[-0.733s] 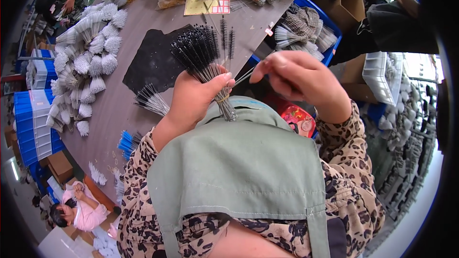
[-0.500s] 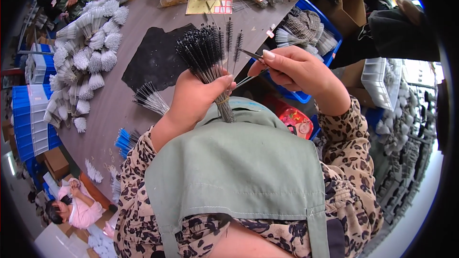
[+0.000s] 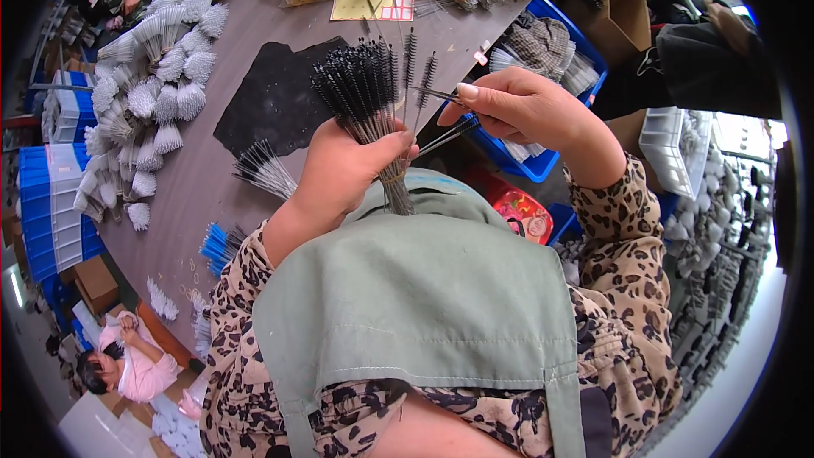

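"Where are the black brushes (image 3: 356, 89)?"
"Bundled in the left hand (image 3: 342, 163), clamped round their stems (image 3: 395, 187), in front of the apron (image 3: 415, 297). The right hand (image 3: 527, 110) pinches a pointed tool (image 3: 438, 92) (slim, dark)."

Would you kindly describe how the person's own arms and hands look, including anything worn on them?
The left hand and right hand are bare, with no gloves, rings or watch visible. Both sleeves are loose and tan with dark leopard-print spots, leaving the wrists uncovered.
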The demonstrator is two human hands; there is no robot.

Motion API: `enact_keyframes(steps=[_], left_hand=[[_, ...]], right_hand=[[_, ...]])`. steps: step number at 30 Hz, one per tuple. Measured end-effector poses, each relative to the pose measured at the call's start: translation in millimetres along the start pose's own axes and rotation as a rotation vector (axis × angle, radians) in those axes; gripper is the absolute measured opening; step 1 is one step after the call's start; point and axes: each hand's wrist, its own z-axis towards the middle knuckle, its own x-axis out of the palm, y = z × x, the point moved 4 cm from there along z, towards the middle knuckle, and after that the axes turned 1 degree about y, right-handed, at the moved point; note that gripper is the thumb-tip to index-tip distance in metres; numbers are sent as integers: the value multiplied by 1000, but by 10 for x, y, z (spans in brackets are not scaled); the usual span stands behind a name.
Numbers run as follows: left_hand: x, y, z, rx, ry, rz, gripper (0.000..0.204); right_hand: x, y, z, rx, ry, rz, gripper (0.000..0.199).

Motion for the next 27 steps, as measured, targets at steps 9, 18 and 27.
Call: enact_keyframes(steps=[9, 18, 27], left_hand=[[-21, 26, 8, 0, 12, 17, 17], [13, 25, -6, -15, 23, 8, 17], [22, 32, -11, -7, 19, 16, 16]], right_hand=[[-14, 15, 12, -14, -21, -44, 46], [-46, -28, -12, -23, -43, -94, 46], [-34, -4, -25, -20, -32, -85, 45]])
